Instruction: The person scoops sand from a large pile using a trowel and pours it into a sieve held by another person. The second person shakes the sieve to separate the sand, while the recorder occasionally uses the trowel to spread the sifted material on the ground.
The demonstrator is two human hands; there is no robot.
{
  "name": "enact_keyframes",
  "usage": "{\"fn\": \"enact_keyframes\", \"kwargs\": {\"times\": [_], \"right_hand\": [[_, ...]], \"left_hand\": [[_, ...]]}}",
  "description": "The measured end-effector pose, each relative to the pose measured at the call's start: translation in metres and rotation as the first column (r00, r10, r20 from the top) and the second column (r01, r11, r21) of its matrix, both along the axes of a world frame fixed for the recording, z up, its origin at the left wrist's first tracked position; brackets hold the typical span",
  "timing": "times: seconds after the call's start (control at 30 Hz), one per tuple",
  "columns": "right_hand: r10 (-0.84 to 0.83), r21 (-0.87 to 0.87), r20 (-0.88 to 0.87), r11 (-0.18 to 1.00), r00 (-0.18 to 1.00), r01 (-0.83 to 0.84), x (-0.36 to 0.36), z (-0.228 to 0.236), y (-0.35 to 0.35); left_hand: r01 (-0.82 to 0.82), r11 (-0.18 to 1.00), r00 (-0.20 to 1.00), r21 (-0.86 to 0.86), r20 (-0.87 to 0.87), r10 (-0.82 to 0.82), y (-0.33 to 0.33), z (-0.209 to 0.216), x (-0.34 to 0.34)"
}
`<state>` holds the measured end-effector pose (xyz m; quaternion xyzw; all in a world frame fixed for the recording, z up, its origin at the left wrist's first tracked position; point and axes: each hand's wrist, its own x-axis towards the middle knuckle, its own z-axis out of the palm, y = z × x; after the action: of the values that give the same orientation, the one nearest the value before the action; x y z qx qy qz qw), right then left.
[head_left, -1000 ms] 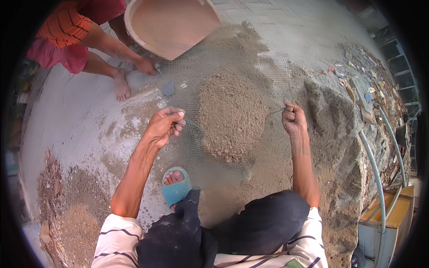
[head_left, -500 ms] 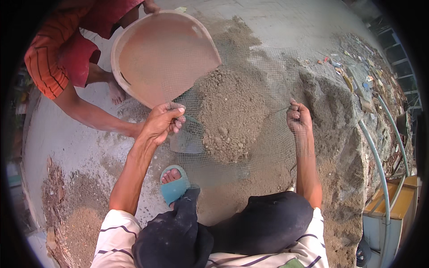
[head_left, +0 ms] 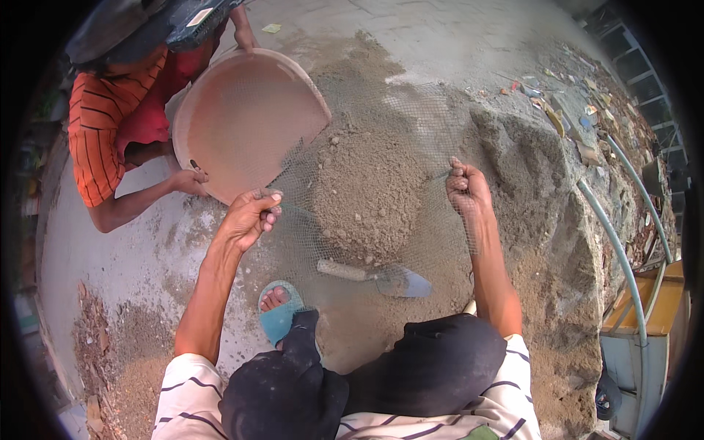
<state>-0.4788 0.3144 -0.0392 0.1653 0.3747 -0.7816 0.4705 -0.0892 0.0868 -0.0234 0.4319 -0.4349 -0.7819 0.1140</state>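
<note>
A sheet of fine wire mesh (head_left: 429, 110) stretches between my two hands, with a heap of grey-brown sand (head_left: 367, 194) at its middle. My left hand (head_left: 253, 218) pinches the mesh's left edge, thumb on top. On the opposite side, the fingers of my right hand (head_left: 467, 188) are closed round the right edge. Close to my knees, a trowel (head_left: 405, 282) with a pale handle lies by the near side of the heap; whether it is under the mesh I cannot tell. Another person's hands grip a wide reddish basin (head_left: 253, 121), tilted beside the mesh at the far left.
The other person (head_left: 110, 132), in an orange striped shirt, crouches at the left. A large sand bank (head_left: 535, 183) rises along my right side, with litter (head_left: 557, 110) and bent pipes (head_left: 612, 235) beyond it. My sandalled foot (head_left: 281, 312) stands near the mesh.
Both my hands and the mesh have shifted slightly left in view. The other person's lower hand has moved from near my left wrist to the basin's rim. The trowel now shows near my knees.
</note>
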Motion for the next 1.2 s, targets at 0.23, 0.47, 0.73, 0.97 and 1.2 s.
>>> {"fn": "enact_keyframes", "kwargs": {"times": [0.23,0.47,0.73,0.97,1.2], "right_hand": [[-0.072,-0.028,0.098,0.997,0.993,0.075,-0.005,-0.003,0.017],[-0.067,-0.008,-0.003,0.998,0.998,0.067,-0.006,0.017,0.002],[-0.241,0.013,0.03,0.971,0.97,0.24,-0.02,0.003,0.05],[-0.134,-0.044,0.017,0.99,0.991,0.135,-0.011,0.006,0.082],[-0.31,-0.102,0.076,0.943,0.948,0.316,-0.02,0.008,0.07]], "left_hand": [[-0.058,0.998,0.998,0.02,-0.009,0.058,0.005,0.0,0.003],[-0.09,0.992,0.996,0.086,0.034,0.088,0.023,-0.004,0.005],[0.13,0.983,0.991,0.128,0.016,-0.133,0.059,0.017,-0.04],[0.109,0.994,0.994,0.005,0.022,-0.109,0.018,0.014,-0.031],[0.101,0.995,0.995,-0.004,-0.023,-0.101,0.006,0.01,-0.054]]}}
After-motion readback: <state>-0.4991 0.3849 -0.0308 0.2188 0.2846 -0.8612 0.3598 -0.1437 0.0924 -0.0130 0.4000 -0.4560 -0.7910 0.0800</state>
